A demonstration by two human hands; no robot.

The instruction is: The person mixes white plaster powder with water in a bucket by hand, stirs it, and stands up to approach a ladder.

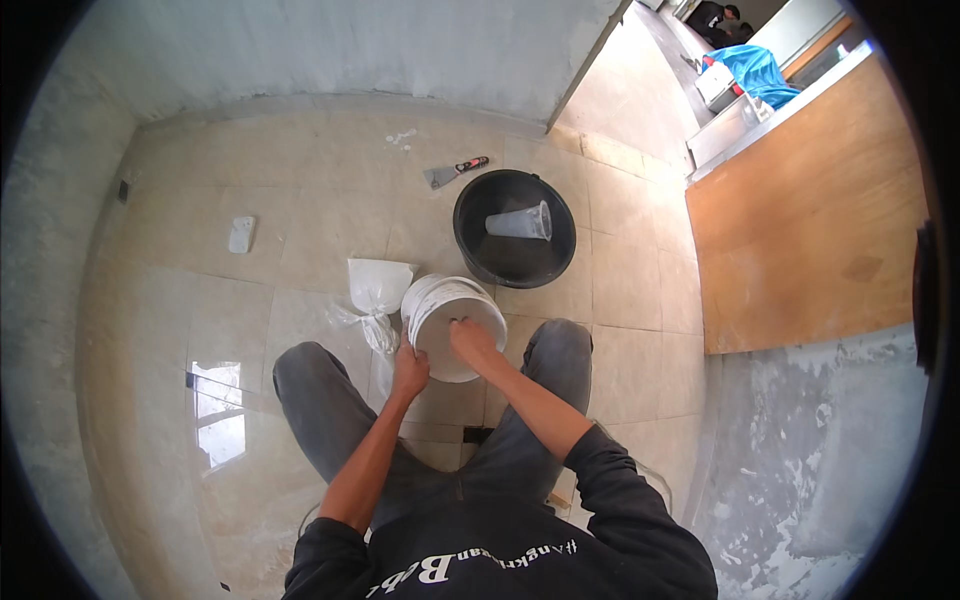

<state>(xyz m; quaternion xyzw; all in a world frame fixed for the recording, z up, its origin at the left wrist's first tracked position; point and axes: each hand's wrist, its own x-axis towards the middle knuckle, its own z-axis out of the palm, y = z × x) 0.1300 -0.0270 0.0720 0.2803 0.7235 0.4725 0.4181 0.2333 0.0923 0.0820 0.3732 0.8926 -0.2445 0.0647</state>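
Between my knees a white bucket [441, 368] tilts with its mouth toward me. My left hand [411, 368] is closed on its near left rim. Inside the mouth is my right hand [474, 344], its fingers curled together; whatever they hold, if anything, is hidden. A tied clear plastic bag of white powder [381, 284] stands against the bucket's left side. Just beyond lies a round black tub [478, 252] with a clear plastic cup [515, 223] on its side in it. A putty knife [455, 173] with a black and red handle rests on the floor behind the tub.
A small white flat object [242, 234] lies on the tiled floor [330, 225] at the left. A wooden panel [800, 220] stands at the right. Through the opening at the far right are a blue sheet [752, 72] and a person in dark clothes [708, 18].
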